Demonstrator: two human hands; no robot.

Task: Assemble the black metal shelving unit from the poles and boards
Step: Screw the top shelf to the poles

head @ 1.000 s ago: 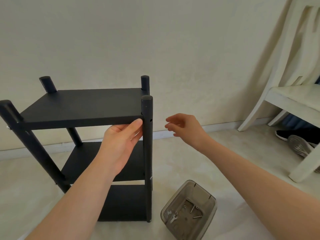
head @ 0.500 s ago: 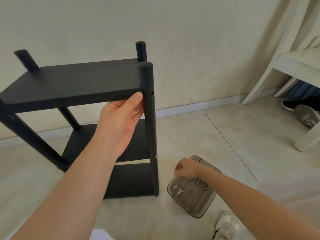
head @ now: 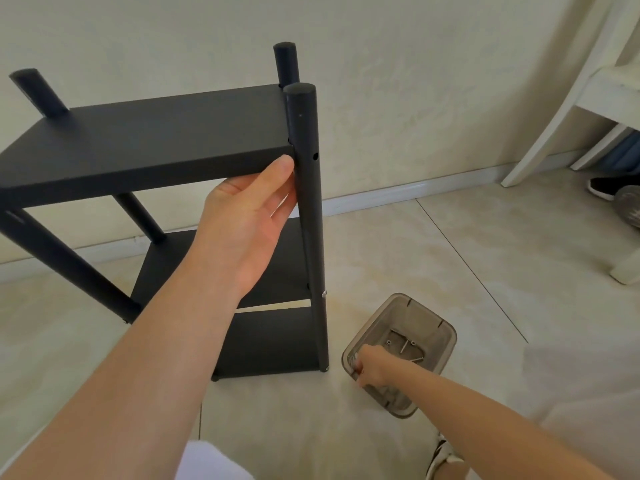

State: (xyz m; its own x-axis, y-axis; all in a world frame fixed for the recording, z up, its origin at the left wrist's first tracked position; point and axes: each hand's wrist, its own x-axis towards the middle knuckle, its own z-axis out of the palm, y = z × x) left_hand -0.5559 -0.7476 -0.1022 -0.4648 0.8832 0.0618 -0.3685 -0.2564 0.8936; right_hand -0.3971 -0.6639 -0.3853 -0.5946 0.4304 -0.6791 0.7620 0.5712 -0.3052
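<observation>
Pale tiled floor under a cream wall, plain room. Fingers first: my left hand has its fingers fairly straight, with the tips pressed up at the front edge and underside of the top board, right at its front right corner. The fingers lie against the front right pole; the hand is propping, not wrapped round anything. My right hand is in the grey plastic box with fingers bent at its near left corner. Probably going for a screw, but the tips are hidden, so I can't tell if anything is pinched. Loose screws lie on the box bottom. The box sits on the floor just beside the foot of the front right pole. Outward: the shelving unit stands upright on the floor near the wall, with four poles up and three boards in: top, middle board and bottom board. A screw head shows on the front right pole at middle-board level. The hole at top-board level on that pole is empty. My call: late stage, frame basically built. What's left looks like screwing the top board to this pole. Other top corners may need it too, but I can't read those joints from here. White chair and a dark shoe sit at the right edge, well apart from the work.
</observation>
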